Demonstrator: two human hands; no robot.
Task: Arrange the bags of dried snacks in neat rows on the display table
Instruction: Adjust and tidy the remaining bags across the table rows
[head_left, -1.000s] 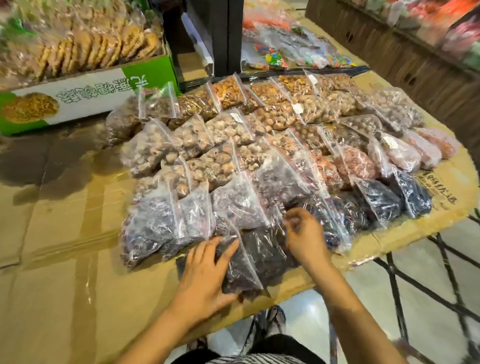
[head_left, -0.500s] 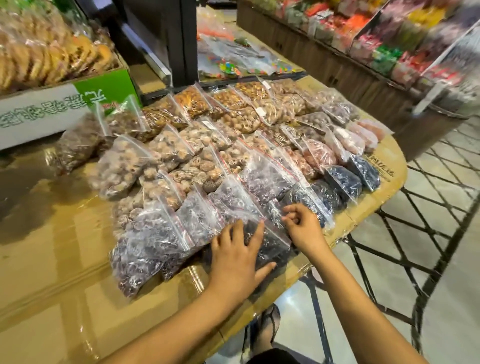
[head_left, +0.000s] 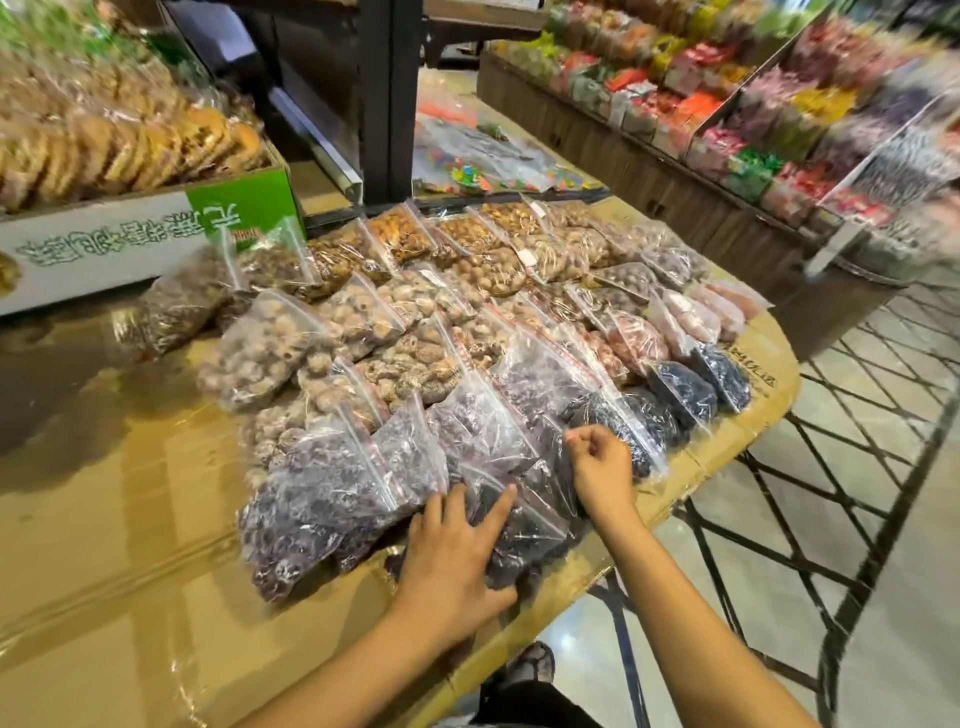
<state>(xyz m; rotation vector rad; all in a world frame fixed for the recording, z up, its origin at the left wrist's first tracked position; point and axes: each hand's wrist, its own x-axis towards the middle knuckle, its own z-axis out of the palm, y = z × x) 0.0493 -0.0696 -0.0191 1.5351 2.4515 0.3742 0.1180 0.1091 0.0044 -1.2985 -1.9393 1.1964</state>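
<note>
Several clear zip bags of dried snacks lie in slanted rows on the cardboard-covered display table (head_left: 104, 519): brown and tan ones (head_left: 270, 353) at the back, dark purple and black ones at the front. My left hand (head_left: 457, 556) lies flat, fingers spread, on a dark bag (head_left: 524, 525) at the near edge. My right hand (head_left: 602, 467) is just right of it, its fingers pinched on the top edge of a neighbouring dark bag (head_left: 618, 426). Both bags rest on the table.
A green and white box (head_left: 130, 244) of packed biscuits stands at the back left. A black post (head_left: 389, 93) rises behind the rows. Shelves of colourful packets (head_left: 753, 114) run along the right. The table's near right edge (head_left: 727, 452) drops to a tiled floor.
The camera has swung right and tilted up, so the shelves show more. My right hand has lifted a little and pinched the bag's edge. My left hand stays pressed on the near dark bag.
</note>
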